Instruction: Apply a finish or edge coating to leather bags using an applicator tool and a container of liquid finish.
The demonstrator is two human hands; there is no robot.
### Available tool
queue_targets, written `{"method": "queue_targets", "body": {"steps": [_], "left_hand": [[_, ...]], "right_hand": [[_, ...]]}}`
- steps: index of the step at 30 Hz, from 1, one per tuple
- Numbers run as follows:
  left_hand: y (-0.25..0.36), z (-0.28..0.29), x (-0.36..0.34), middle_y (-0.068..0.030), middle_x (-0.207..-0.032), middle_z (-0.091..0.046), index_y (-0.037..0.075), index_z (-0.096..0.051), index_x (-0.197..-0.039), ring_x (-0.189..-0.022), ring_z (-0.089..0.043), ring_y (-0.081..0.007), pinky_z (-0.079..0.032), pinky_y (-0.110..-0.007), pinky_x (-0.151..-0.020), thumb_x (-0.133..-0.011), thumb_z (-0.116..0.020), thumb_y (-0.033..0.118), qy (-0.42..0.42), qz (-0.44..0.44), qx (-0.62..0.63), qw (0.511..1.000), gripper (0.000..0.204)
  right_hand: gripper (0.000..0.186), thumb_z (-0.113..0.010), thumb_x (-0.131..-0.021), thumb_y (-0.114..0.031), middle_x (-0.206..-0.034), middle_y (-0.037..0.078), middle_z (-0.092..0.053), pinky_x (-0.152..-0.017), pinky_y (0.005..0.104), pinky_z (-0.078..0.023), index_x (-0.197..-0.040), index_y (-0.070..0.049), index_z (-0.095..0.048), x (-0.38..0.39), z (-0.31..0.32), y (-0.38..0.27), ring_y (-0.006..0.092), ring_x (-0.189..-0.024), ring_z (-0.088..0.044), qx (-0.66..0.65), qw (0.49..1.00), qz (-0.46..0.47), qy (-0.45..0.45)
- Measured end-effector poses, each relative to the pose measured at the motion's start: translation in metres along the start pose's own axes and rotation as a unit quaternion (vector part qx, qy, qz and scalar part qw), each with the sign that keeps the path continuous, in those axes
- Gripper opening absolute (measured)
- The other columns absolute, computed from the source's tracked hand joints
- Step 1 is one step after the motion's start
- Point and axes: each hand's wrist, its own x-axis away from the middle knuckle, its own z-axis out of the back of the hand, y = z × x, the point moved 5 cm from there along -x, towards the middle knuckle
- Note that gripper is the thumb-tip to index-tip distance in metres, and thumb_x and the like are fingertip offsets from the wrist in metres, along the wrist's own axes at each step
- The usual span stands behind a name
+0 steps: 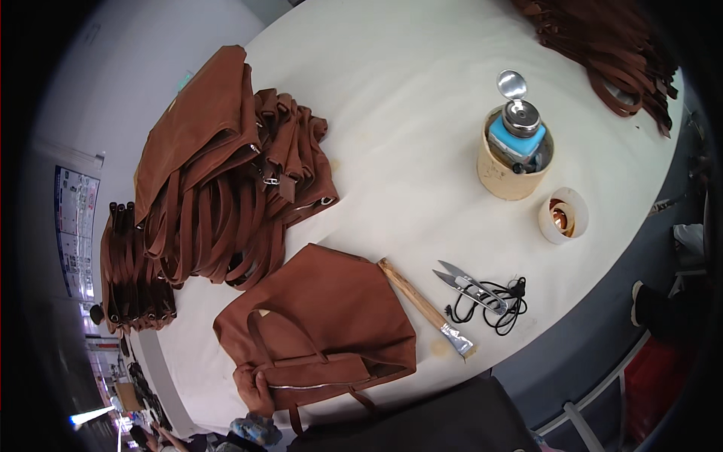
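Brown bag (309,290) at table edge (446,372); open room beyond.

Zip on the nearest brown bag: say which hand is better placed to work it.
Left, probably: the left hand is at the near left corner of the brown bag, close to one end of the zip. The right hand is out of view, so its reach can't be judged.

It's a bag workshop, all right: heaped brown leather-like bags (199,113), silver metal snips (478,292), wooden-handled flat brush (416,296), broad white table (399,158).
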Motion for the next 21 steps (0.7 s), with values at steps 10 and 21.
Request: {"method": "queue_targets", "body": {"steps": [10, 21], "left_hand": [[0.009, 0.000, 0.000, -0.0164, -0.081, -0.047, -0.002, -0.052, -0.078, -0.078, -0.045, -0.0318, -0.037, -0.037, -0.072, -0.081, -0.048, 0.012, 0.079, -0.014, -0.031, 0.996, 0.015], [-0.005, 0.040, 0.037, -0.0031, -0.064, -0.053, 0.001, -0.052, -0.071, -0.063, -0.052, -0.0151, -0.042, -0.028, -0.069, -0.087, -0.049, 0.021, 0.033, -0.082, 0.186, 0.979, 0.025]], "right_hand": [[0.027, -0.052, -0.081, -0.030, -0.073, 0.012, -0.061, -0.062, 0.0383, -0.046, -0.085, -0.004, -0.054, -0.076, 0.058, -0.008, 0.0260, -0.072, -0.061, -0.044, 0.994, 0.081, 0.062], [0.030, -0.045, -0.087, -0.042, -0.053, -0.002, -0.040, -0.032, 0.0214, -0.027, -0.086, -0.013, -0.049, -0.040, 0.262, -0.105, 0.0070, -0.038, -0.039, -0.172, 0.906, 0.141, 0.361]]}}
